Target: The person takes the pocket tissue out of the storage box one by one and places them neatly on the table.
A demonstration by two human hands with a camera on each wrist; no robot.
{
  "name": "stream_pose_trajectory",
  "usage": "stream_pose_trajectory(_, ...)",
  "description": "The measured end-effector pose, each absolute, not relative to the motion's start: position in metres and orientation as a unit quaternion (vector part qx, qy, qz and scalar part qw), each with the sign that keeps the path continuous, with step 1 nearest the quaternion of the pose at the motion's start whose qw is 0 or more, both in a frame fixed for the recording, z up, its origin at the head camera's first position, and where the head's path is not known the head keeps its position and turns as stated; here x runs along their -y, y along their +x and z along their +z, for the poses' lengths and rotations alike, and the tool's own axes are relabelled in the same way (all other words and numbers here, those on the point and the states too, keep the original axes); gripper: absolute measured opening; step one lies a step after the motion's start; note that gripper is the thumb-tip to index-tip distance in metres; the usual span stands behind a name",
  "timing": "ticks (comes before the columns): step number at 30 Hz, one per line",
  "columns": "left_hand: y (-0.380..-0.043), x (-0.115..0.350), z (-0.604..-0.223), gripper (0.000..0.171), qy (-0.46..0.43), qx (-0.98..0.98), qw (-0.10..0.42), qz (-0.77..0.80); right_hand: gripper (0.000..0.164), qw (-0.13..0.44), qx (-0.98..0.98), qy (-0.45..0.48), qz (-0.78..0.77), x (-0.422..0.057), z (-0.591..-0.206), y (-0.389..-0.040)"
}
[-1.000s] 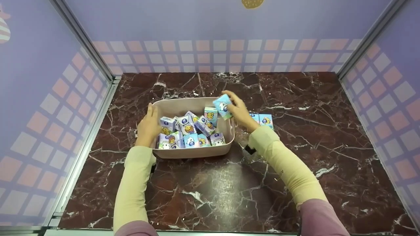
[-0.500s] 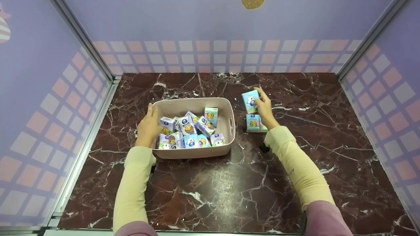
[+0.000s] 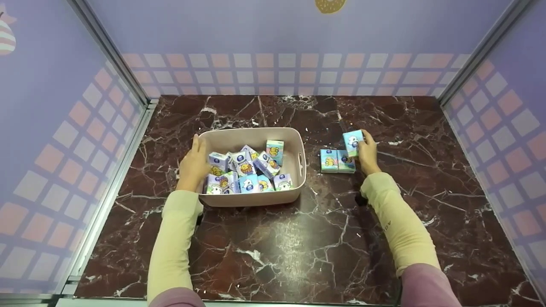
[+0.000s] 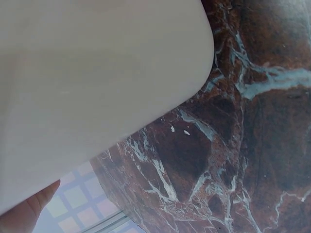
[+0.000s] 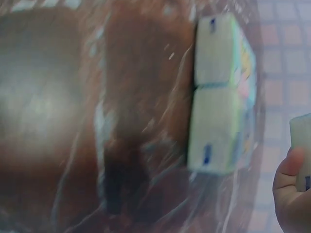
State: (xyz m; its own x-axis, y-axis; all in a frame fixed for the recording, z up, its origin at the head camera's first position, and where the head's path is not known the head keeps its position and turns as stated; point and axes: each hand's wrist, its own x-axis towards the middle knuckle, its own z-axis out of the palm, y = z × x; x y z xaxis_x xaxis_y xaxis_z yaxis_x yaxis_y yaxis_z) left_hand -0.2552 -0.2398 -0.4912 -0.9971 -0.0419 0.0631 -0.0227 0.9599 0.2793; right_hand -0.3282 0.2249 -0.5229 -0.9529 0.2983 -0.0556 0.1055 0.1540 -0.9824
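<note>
My right hand [image 3: 369, 154] holds a small blue cartoon tissue pack [image 3: 352, 143] by its right side. The pack is above and behind two similar tissue packs [image 3: 329, 161] that lie side by side on the marble-patterned table. In the right wrist view, those packs [image 5: 216, 92] show their pale sides, and part of my right hand [image 5: 294, 187] appears at the right edge on the held pack. My left hand [image 3: 194, 166] rests over the left end of a beige basket [image 3: 251, 199], its visible fingers straight. Purple and blue tissue packs [image 3: 248, 183] lie jumbled inside the basket.
Purple checked panels [image 3: 307, 34] enclose the back and both sides of the table. A metal rail [image 3: 106, 187] runs along the left edge. The basket's right wall has a handle slot [image 3: 301, 161].
My right hand has carried the tissue pack out from over the basket, rightward to beside the two packs on the table. My left hand and the basket have stayed put.
</note>
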Motion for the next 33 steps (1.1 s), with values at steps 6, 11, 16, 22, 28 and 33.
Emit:
stream_pose_trajectory(6,-0.255,0.239,-0.491,0.071,0.019,0.989,0.033,-0.14,0.048,0.081,0.779,-0.19,0.592,-0.241,-0.536,-0.326)
stream_pose_trajectory(11,-0.255,0.239,-0.491,0.072,0.021,0.99,0.026,-0.139,0.047,0.065,0.797,-0.223,0.557,-0.251,-0.546,-0.322)
stream_pose_trajectory(16,-0.256,0.239,-0.492,0.07,0.023,0.99,0.025,-0.139,0.047,0.043,0.798,-0.243,0.55,-0.256,-0.554,-0.318)
stream_pose_trajectory(22,-0.255,0.239,-0.491,0.067,0.016,0.99,0.033,-0.134,0.05,0.021,0.797,-0.253,0.548,-0.256,-0.561,-0.315)
stream_pose_trajectory(28,-0.255,0.238,-0.491,0.063,0.014,0.99,0.038,-0.135,0.048,0.009,0.857,-0.248,0.453,-0.254,-0.559,-0.312)
stream_pose_trajectory(33,-0.255,0.238,-0.491,0.064,0.017,0.99,0.035,-0.134,0.047,-0.008,0.887,-0.263,0.379,-0.254,-0.556,-0.307)
